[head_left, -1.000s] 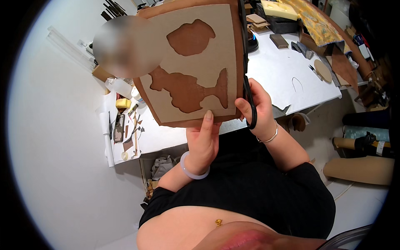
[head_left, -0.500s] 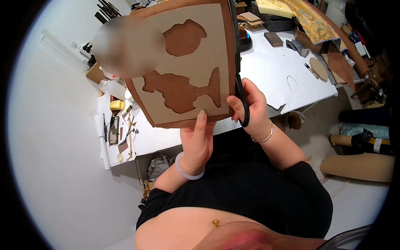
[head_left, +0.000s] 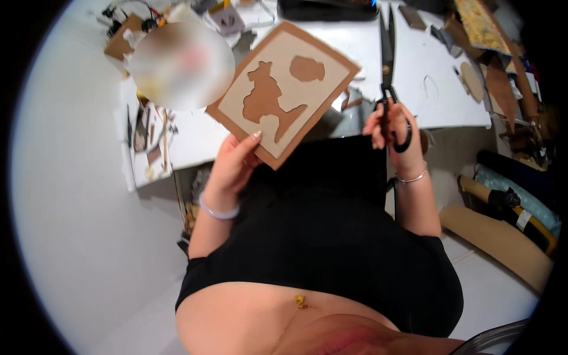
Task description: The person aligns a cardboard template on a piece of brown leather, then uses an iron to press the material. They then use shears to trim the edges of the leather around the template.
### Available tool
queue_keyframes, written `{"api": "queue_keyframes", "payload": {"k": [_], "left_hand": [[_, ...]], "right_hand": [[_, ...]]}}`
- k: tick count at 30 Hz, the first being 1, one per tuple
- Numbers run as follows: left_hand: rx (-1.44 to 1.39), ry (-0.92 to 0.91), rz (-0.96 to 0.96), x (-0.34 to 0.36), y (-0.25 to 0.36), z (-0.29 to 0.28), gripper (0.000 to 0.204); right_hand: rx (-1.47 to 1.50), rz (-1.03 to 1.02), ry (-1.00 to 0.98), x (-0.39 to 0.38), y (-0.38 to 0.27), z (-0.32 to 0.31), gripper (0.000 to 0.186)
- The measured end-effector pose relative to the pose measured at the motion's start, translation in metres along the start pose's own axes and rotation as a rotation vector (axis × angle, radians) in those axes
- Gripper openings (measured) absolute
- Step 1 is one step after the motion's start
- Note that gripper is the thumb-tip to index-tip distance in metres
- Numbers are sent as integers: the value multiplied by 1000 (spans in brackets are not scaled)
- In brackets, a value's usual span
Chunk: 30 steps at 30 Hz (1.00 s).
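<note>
A: Left hand (head_left: 232, 163)?
B: Grip pinching, thumb on top, other fingers mostly hidden underneath. Got the brown sheet (head_left: 263, 97) by its lower-left edge.
A: Where's the sheet?
B: Held over the near edge of the white worktop (head_left: 447, 112), turned cornerwise, one corner toward the person's body. A beige panel (head_left: 289, 93) lies on it, brown margin all round.
A: Panel whole?
B: Two openings. Small rounded one upper right, bigger irregular one nearer the thumb. Brown shows in both.
A: Right hand (head_left: 397, 133)?
B: Grip curled at the handles of the black scissors (head_left: 387, 65). Can't tell exactly which fingers go through the loops. Blades point away from the body, tips slightly parted.
A: Scissors touching the sheet?
B: No, off to its right, a gap between.
A: Wrists?
B: Pale bangle (head_left: 219, 209) on the left, thin silver bracelet (head_left: 413, 177) on the right.
A: Rest, quick.
B: Round tan disc (head_left: 471, 83) on the worktop's right side, yellow patterned cloth (head_left: 484, 26) beyond it. Narrow scraps (head_left: 155, 136) at the left end. Rolled materials low on the right, the big tan roll (head_left: 497, 244) nearest the person.
</note>
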<state>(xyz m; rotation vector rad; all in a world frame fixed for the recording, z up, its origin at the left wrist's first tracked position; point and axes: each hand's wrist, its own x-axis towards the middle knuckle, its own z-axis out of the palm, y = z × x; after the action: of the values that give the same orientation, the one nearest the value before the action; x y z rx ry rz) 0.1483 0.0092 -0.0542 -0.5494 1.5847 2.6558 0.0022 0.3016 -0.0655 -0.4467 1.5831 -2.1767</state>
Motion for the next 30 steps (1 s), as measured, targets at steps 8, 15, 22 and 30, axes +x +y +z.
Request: {"api": "queue_keyframes", "payload": {"k": [8,15,22,30], "left_hand": [[146,209,-285,-33,-37,-75,34],[-44,395,-168,-43,-66,-87,44],[-698,348,-104,-43,-99,-53,67],[-593,520,-115,-33,-97,-11,46]], "right_hand": [[-138,476,-113,-79,35,-52,40],[-218,703,-227,-108,38,-62,42],[-182,676,-243,-97,36,-54,43],[-173,643,-297,-86,33,-49,40]]}}
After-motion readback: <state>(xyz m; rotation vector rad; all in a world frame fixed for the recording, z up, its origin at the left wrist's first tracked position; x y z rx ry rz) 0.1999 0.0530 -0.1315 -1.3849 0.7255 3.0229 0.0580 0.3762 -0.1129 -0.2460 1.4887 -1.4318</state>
